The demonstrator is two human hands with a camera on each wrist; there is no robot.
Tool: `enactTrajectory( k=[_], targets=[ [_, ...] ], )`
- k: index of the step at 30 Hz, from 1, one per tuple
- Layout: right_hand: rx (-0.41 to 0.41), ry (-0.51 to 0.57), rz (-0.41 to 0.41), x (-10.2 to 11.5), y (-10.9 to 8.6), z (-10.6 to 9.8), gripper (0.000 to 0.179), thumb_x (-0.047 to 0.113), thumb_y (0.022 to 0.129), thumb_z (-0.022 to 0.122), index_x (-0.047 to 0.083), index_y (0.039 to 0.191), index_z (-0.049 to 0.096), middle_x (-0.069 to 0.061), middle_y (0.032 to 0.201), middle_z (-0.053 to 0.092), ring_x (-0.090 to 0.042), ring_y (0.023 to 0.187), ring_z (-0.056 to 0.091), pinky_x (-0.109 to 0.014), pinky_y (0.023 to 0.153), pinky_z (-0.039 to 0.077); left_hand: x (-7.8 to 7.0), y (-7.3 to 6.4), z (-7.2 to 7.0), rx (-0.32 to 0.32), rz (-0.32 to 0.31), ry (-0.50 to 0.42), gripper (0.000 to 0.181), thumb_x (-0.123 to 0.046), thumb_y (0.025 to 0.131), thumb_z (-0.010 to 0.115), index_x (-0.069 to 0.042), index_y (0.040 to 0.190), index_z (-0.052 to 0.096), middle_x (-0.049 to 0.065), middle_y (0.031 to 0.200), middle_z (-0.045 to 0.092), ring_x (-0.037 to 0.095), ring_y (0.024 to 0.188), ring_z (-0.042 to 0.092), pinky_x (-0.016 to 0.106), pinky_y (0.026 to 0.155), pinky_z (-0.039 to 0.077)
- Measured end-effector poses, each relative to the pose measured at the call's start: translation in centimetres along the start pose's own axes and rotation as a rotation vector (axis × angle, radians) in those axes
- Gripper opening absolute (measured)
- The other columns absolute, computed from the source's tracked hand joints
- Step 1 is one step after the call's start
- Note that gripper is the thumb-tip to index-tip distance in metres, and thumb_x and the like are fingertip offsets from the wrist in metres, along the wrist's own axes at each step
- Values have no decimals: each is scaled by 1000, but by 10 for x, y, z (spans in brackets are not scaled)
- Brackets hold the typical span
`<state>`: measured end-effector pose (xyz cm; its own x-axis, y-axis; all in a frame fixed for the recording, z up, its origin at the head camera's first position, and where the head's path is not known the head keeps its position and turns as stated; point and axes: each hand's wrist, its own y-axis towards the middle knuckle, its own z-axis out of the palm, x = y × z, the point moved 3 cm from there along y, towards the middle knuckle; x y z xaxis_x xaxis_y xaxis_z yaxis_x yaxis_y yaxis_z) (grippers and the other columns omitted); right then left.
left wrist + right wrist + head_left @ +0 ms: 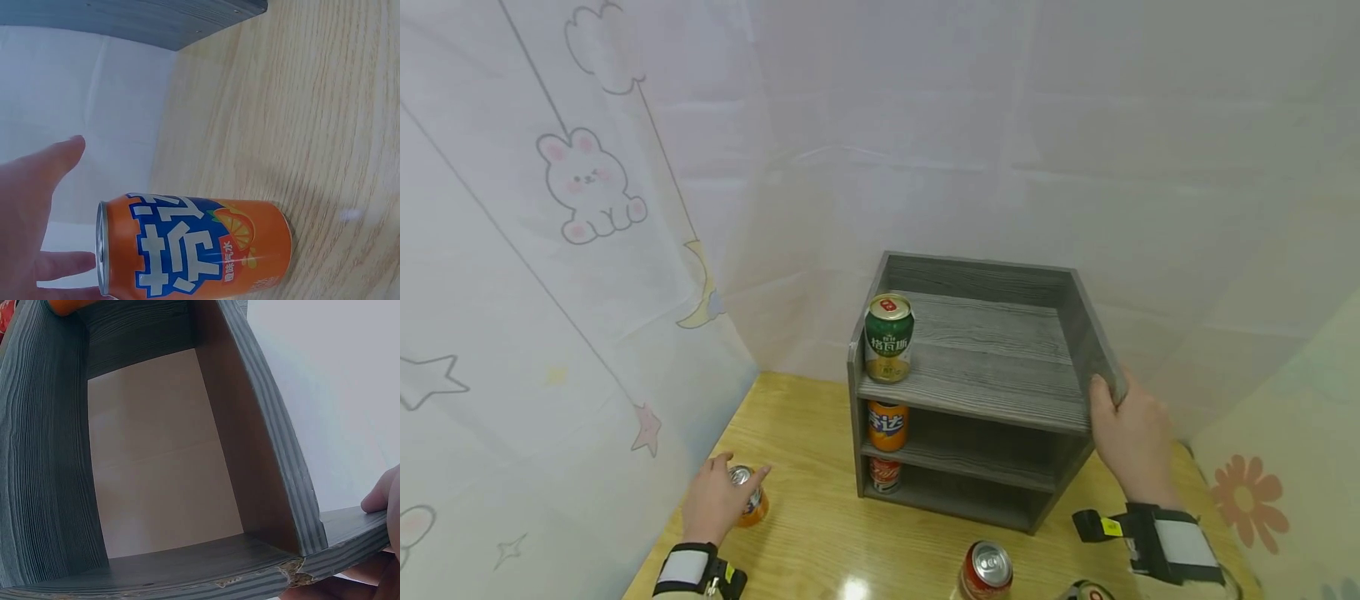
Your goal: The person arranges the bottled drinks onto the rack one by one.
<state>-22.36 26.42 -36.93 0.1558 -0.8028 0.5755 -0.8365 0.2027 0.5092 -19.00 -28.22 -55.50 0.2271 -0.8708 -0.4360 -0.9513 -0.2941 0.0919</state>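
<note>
At lower left of the head view, upright on the desk (820, 533): orange soda can (200, 250). About its lid, left hand (711, 498) with grip apart, thumb clear, fingertips near the rim; contact unclear. Looks like the step of reaching for the can; next, probably calls for closing thumb and fingers round its upper wall. Smooth, glossy metal cylinder, blue-lettered. Centre right, grey shelf (992, 354), boxy and wood-grained, with chipped edge (297, 572) low in the right wrist view; clamped on its side panel, right hand (1135, 437), seemingly steadying. Along its left side, top to bottom: green-and-gold can (889, 343), second orange can (887, 428), red can (885, 475). At bottom edge, another red can (979, 577). Behind, pale creased sheet (925, 183).
</note>
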Motion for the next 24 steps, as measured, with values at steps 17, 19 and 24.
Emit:
enactTrajectory(
  k=[17,19,24],
  targets=[
    [-5,3,-10,-1,-1,1,34,27,107,42,7,79,42,-3,53,32,-18,40,27,-30,37,23,7,-1,22,22,-3,39,83,-54,77,85,13,99,41,25,82,44,32,55,50,42,45,48],
    [-7,6,-13,-1,-1,1,34,26,107,43,7,79,42,-2,53,32,-18,40,27,-30,37,22,9,-1,24,34,-12,31,79,-48,79,86,14,101,41,26,84,46,35,58,54,46,48,51],
    [-20,18,-10,0,-1,0,34,26,107,44,7,79,42,-2,54,32,-18,40,27,-30,37,22,10,0,26,65,-26,15,80,-39,81,85,18,116,41,32,95,51,38,63,59,49,53,54]
  ],
)
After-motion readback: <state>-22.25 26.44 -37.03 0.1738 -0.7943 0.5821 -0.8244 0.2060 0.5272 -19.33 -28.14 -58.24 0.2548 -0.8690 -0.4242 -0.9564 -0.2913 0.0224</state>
